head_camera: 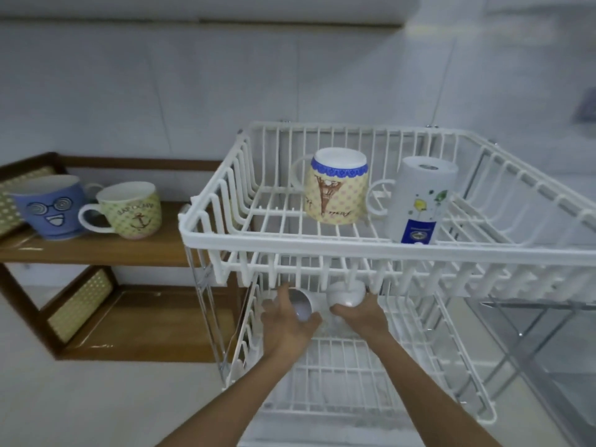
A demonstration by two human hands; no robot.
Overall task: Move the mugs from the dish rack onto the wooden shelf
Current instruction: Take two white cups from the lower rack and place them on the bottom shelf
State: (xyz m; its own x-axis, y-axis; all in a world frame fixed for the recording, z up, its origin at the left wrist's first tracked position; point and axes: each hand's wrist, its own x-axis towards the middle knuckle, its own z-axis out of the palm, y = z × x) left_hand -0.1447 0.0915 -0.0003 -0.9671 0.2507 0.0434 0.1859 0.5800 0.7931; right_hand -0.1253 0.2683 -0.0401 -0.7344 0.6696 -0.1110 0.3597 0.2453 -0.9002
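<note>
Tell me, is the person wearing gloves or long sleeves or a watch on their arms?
No. Both the left hand and the right hand are bare, with no gloves. The forearms are bare too as far as the picture shows, with no sleeves in sight. No watch, bracelet or ring can be seen, though the picture is a bit blurry.

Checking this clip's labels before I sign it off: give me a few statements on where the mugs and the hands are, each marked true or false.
1. Two mugs already stand on the wooden shelf. True: the blue mug and the anchor mug.
2. The top tier of the dish rack holds no mugs. False: the yellow mug and the white mug sit there upside down.
3. Both hands reach into the lower tier. True: the left hand and the right hand each grip a pale mug there.
4. The shelf stands right of the rack. False: it is on the left.
</note>
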